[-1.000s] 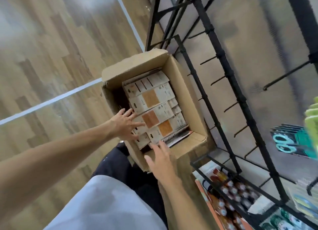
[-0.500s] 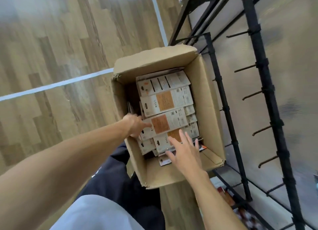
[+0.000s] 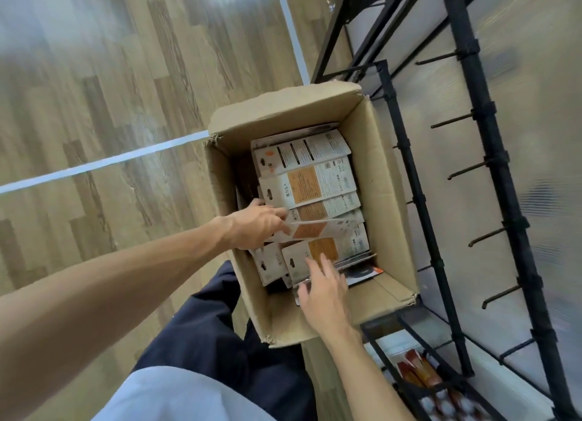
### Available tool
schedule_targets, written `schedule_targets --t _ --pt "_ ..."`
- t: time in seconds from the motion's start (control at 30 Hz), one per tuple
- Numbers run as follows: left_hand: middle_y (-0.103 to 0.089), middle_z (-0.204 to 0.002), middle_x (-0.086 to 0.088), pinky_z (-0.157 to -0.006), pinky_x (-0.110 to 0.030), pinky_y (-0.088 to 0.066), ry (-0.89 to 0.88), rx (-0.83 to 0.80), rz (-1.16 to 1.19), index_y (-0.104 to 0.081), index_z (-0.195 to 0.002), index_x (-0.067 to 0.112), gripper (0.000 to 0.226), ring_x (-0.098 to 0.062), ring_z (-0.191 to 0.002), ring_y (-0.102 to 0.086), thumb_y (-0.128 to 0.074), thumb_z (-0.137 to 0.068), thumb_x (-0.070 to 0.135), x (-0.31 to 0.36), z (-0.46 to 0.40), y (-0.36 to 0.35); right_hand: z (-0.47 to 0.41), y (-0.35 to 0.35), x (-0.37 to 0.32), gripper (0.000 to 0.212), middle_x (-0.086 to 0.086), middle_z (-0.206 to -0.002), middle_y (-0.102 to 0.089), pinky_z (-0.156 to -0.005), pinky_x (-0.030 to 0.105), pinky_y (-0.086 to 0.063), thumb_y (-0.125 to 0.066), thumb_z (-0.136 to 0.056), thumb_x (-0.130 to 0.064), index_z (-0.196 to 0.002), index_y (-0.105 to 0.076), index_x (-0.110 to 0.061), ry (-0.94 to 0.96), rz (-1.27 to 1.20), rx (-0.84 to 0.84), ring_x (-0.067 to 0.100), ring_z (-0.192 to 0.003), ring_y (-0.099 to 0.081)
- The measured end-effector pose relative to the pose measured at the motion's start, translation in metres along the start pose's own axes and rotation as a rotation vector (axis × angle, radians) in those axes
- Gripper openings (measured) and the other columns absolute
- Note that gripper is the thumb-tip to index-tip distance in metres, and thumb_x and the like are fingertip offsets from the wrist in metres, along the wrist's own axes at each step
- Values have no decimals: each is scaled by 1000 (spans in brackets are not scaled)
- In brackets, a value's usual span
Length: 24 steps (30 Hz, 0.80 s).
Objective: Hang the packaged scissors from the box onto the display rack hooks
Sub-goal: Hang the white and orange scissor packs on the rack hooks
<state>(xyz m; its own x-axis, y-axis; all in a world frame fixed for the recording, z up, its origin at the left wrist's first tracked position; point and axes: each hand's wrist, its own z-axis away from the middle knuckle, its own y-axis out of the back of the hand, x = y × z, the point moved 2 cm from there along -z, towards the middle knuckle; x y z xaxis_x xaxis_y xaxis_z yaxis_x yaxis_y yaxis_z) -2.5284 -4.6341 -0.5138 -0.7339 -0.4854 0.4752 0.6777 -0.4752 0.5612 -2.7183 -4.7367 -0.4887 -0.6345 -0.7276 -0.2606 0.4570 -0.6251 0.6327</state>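
The left hand (image 3: pixel 255 226) pinches one pack (image 3: pixel 318 230), tilted up off the packs (image 3: pixel 307 184) in the box (image 3: pixel 385 200). The right hand (image 3: pixel 324 290), at the box's 6 o'clock, rests straight fingers on another pack. The rack (image 3: pixel 485 156) stands at 3 o'clock.

The left hand (image 3: pixel 255 225) pinches a tilted scissors pack (image 3: pixel 318 230) in the box (image 3: pixel 382 200); the right hand (image 3: pixel 324 291) rests on another.

Left of my hands I see wood-plank flooring (image 3: pixel 94 105) crossed by a white line (image 3: pixel 104 163). Below them are my dark trousers (image 3: pixel 220 342) and pale shirt (image 3: pixel 176 395). Lower right, blurred reddish packets (image 3: pixel 419 373) sit on a shelf.
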Motion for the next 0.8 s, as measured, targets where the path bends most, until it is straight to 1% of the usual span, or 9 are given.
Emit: schedule_targets --t 0.13,0.2,0.23,0.3,0.43,0.53,0.63,0.7,0.8 --pt "-50 -129 1 -99 -27 -48 -79 170 128 -58 -134 19 49 -17 -120 -53 -62 -88 2 6 22 16 -2 -3 14 55 10 -160 -30 -122 41 -24 -53 -99 -27 -150 -38 -18 -38 -23 27 24 -147 -29" --pt "-52 -130 3 -94 -16 -46 -56 285 178 -63 -129 19 45 -14 -120 -55 -65 -88 1 4 34 28 -7 -3 18 52 11 -159 -32 -120 39 -26 -52 -99 -26 -149 -40 -18 -42 -26 32 25 -146 -30" --pt "-54 -131 2 -94 -14 -44 -38 360 194 -65 -126 18 42 -14 -120 -56 -67 -87 2 1 41 37 -11 -3 18 52 11 -159 -32 -119 39 -28 -53 -98 -25 -148 -41 -17 -34 -22 33 25 -146 -31" --pt "-60 -125 -2 -93 -19 -48 2 508 216 -69 -121 15 38 -14 -112 -60 -71 -85 5 -9 56 55 -22 -2 13 54 12 -159 -30 -117 39 -33 -55 -97 -22 -149 -39 -18 -5 -1 38 26 -143 -35" --pt "-64 -103 -5 -77 -33 -58 20 695 200 -75 -110 16 30 -16 -84 -63 -79 -80 12 -30 83 74 -50 -1 -15 59 13 -160 -25 -111 39 -39 -57 -96 -14 -151 -36 -20 122 24 103 27 -141 -35" --pt "-61 -104 -9 -73 -44 -59 59 723 170 -76 -107 15 26 -26 -84 -65 -77 -82 17 -41 96 69 -76 0 -41 66 18 -157 -30 -114 42 -38 -65 -91 -11 -150 -36 -17 227 74 209 31 -142 -35" --pt "-56 -112 -10 -76 -45 -58 65 719 119 -77 -107 18 26 -30 -94 -61 -73 -81 24 -51 103 58 -108 4 -62 78 17 -152 -37 -113 45 -39 -75 -83 -12 -149 -34 -11 264 148 295 32 -139 -39" --pt "-56 -117 -11 -78 -41 -57 78 745 113 -78 -102 19 22 -28 -99 -60 -76 -80 18 -60 105 50 -127 7 -70 88 15 -156 -32 -114 46 -38 -78 -78 -8 -152 -30 -10 272 204 309 31 -142 -35" --pt "-65 -106 -6 -72 -40 -57 76 797 142 -79 -102 17 21 -23 -87 -65 -78 -82 12 -71 105 46 -142 8 -74 102 16 -161 -22 -120 47 -28 -78 -71 2 -155 -23 -9 304 258 293 32 -149 -22"
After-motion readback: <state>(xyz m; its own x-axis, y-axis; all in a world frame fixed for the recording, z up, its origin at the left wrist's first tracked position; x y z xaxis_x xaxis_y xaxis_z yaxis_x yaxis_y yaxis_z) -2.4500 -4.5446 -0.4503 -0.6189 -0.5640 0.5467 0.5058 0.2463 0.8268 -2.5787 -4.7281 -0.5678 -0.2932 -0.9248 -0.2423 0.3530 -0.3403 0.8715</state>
